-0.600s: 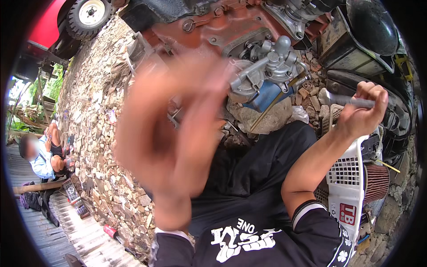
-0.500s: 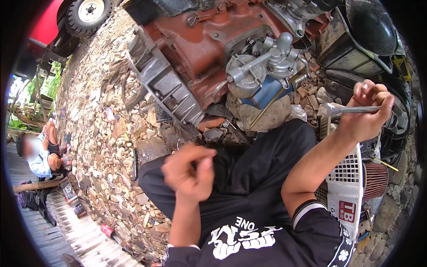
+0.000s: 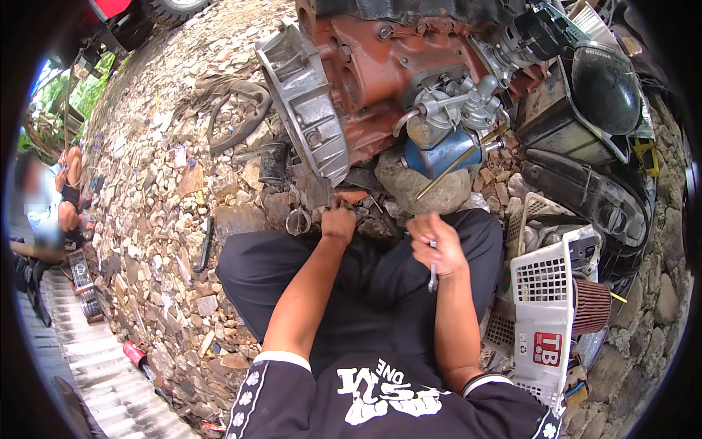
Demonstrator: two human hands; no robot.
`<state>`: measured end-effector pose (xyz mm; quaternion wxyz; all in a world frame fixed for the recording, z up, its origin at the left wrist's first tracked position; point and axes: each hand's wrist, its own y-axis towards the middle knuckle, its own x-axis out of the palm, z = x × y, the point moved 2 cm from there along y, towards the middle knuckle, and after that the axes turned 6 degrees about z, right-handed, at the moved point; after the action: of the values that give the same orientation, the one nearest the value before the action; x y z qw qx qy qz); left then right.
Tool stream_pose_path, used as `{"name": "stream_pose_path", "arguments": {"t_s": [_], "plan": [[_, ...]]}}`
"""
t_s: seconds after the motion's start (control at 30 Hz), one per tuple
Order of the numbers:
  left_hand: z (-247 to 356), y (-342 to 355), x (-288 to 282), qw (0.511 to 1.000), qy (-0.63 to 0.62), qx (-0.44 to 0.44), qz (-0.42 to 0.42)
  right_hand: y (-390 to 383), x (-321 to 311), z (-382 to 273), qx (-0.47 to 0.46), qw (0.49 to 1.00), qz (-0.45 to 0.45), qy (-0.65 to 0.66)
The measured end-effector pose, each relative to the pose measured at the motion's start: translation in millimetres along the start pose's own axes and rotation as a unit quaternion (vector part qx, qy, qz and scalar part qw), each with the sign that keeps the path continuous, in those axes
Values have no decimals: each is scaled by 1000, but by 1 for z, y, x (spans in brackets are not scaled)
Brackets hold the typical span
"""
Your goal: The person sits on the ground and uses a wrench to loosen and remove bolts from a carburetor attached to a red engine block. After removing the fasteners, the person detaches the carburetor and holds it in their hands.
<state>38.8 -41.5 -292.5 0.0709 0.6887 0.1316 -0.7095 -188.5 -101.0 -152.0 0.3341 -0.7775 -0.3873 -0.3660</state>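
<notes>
A silver wrench (image 3: 433,276) is in my right hand (image 3: 437,245), its fingers wrapped round it, above my right thigh. My left hand (image 3: 339,222) reaches down to the stones past my lap, and its fingertips are hidden by the back of the hand. Beside it on the ground lies a small round metal ring or cup (image 3: 298,221). Beyond both hands rests a red-brown engine block (image 3: 373,66) with a ribbed grey metal housing (image 3: 311,110) at its left end. A blue oil filter (image 3: 446,152) and a grey metal fitting (image 3: 457,106) sit on its near side.
A white plastic basket (image 3: 541,314) with a pleated brown filter (image 3: 591,307) stands at my right. Behind it are a black case (image 3: 585,194) and a dark bin (image 3: 559,121). A black bar (image 3: 204,245) lies on stones at left. Another person (image 3: 55,194) sits far left.
My right hand has come down from the far right to over my lap with the wrench. My left hand has moved forward to the ground. The view has shifted.
</notes>
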Motion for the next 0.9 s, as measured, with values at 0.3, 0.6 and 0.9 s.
{"name": "stream_pose_path", "arguments": {"t_s": [0.3, 0.6, 0.9], "plan": [[22, -34, -95, 648, -753, -106, -38, 20, -5, 8, 0, 989, 147, -16], [5, -66, -145, 477, -877, -59, 21, 18, 22, 23, -51, 945, 140, -292], [9, -70, -159, 455, -888, -39, 45, 7, 39, 16, -145, 951, 134, -239]]}}
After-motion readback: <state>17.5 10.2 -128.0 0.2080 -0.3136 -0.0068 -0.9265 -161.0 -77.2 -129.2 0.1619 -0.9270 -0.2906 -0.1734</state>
